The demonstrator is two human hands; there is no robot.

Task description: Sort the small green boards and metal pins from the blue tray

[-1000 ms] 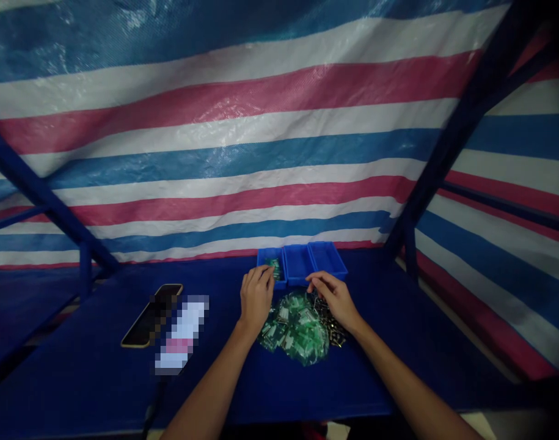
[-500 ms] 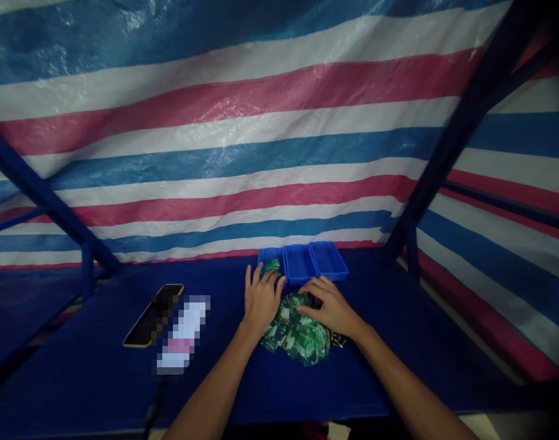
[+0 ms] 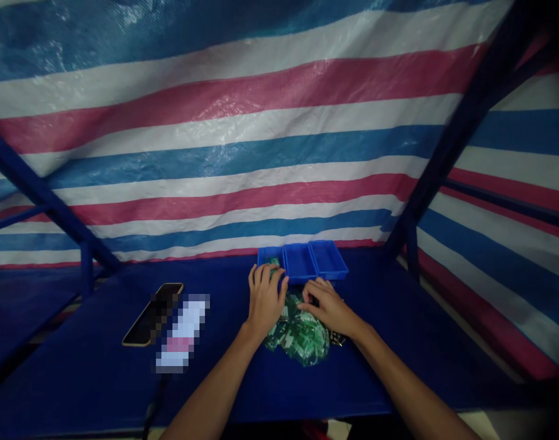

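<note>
A heap of small, shiny green pieces with pale markings (image 3: 306, 339) lies on the blue table; their exact kind is too small to make out. My left hand (image 3: 265, 296) is over the front edge of the left blue tray (image 3: 266, 252), its fingers stretched and thumb apart. Some green pieces (image 3: 273, 261) show inside that tray beyond the fingertips. Over the heap's upper right part, my right hand (image 3: 330, 307) has its fingers bent, with thumb and index tips close together. Whatever lies between those tips is hidden.
Two more blue trays, a middle one (image 3: 300, 261) and a right one (image 3: 328, 259), stand beside the left tray. Small brass-coloured pieces (image 3: 337, 338) lie at the heap's right edge. A phone (image 3: 146, 321) and a blurred lit device (image 3: 184, 333) with a cable lie left.
My left hand has shifted slightly right, its fingers drawn closer together. My right hand's index finger has curled down toward the thumb. The trays and heap look much the same.
</note>
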